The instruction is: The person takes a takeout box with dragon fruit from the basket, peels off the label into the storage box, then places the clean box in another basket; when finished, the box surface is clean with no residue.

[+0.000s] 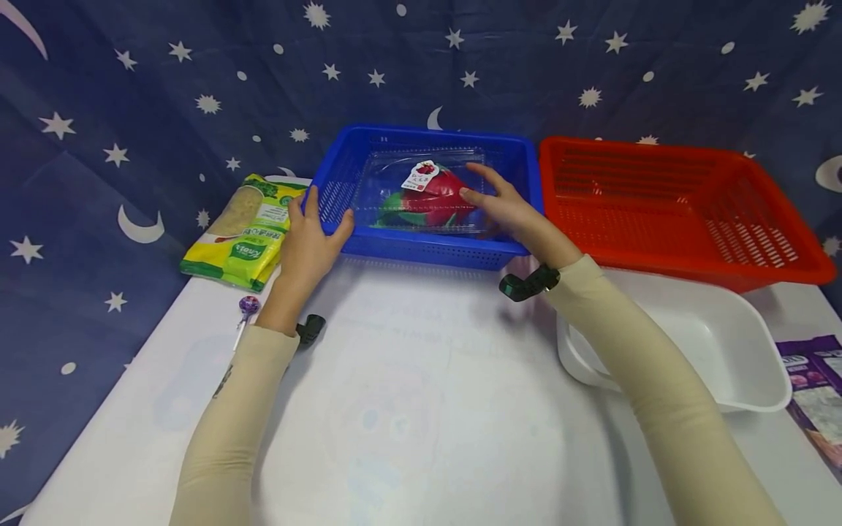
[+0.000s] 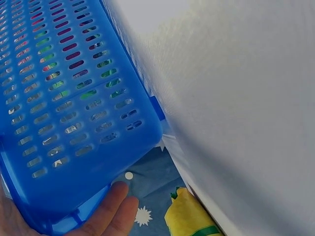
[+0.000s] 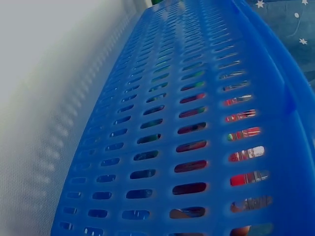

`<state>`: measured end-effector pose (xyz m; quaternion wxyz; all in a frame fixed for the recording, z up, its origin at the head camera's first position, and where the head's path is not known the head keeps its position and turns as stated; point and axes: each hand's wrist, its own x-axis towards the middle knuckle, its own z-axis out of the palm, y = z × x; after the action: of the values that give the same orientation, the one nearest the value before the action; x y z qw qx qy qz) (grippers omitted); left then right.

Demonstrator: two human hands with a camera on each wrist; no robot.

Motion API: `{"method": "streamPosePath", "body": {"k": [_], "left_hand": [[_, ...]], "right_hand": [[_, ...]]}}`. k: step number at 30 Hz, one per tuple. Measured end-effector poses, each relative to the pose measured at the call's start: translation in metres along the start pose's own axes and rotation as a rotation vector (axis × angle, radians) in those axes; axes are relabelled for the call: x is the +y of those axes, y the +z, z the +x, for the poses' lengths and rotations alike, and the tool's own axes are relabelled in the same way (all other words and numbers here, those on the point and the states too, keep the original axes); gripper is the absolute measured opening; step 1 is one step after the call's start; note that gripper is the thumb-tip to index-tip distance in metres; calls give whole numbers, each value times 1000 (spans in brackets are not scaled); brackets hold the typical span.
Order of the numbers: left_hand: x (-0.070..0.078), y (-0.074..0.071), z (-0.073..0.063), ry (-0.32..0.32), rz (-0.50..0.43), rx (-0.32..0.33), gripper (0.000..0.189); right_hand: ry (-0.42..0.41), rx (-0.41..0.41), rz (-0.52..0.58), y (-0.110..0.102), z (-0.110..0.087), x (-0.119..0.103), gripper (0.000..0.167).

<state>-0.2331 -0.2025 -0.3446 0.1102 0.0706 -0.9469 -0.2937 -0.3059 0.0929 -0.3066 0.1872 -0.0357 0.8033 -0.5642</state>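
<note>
A clear plastic box of dragon fruit (image 1: 430, 201), red and green with a white label, lies inside the blue basket (image 1: 427, 248). My left hand (image 1: 308, 248) rests at the basket's left front corner, its thumb toward the front rim. Two of its fingers (image 2: 110, 211) extend beside the outer wall in the left wrist view. Over the right end of the box reaches my right hand (image 1: 516, 212), thumb and index finger spread apart. Its other fingers are mostly hidden. Red and green show through the slots of the basket wall (image 3: 162, 137) in the right wrist view.
Right of the blue basket stands a red basket (image 1: 658, 248), with a white tub (image 1: 691, 351) in front. A purple packet (image 1: 818, 387) lies at the right edge. At left are a yellow-green Knorr bag (image 1: 240, 234) and a lollipop (image 1: 248, 307). Starry cloth (image 1: 368, 44) hangs behind.
</note>
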Motion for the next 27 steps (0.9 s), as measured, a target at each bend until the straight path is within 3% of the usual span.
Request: {"method": "streamPosePath", "body": {"k": [17,27], "left_hand": [[0,0,0,10,16,-1,87],[-1,1,0,20,1,16,86]], "right_hand": [[47,55,96,1,-8,-2,58],[70,88,255,-2,-12,-5,55]]}}
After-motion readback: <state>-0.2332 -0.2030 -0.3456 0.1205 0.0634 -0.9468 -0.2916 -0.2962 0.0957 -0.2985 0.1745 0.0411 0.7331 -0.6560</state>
